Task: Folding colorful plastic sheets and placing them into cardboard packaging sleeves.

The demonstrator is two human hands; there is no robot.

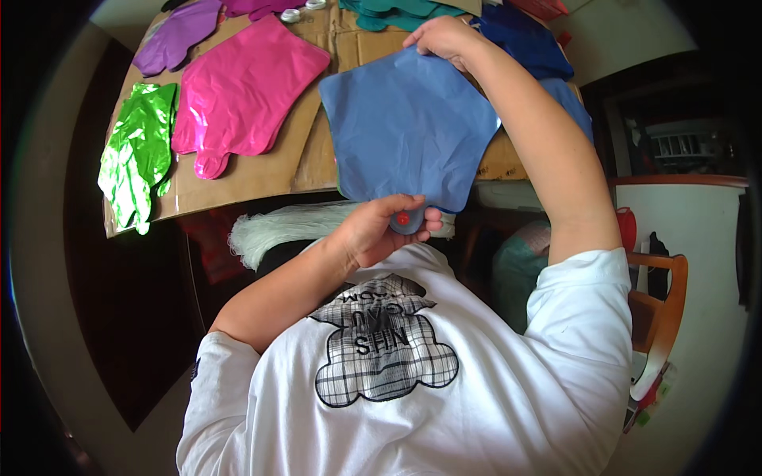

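A flat blue foil balloon (409, 123), five-sided with a short tail, lies spread over the near edge of the cardboard. My left hand (385, 226) is closed on its tail, close to my chest; a small red mark shows there between thumb and fingers. At the balloon's far corner, my right hand (444, 40) has its bent fingers pinched on the edge, the arm reaching across the right side. Faint creases run over the balloon's surface.
Cardboard (309, 151) covers the table. On it lie flat balloons: pink (238, 91), shiny green (139, 147), purple (178, 36), teal (389, 14) and dark blue (524, 40). Pale stringy strands (282, 230) hang below the near edge. A wooden chair (667, 317) stands at right.
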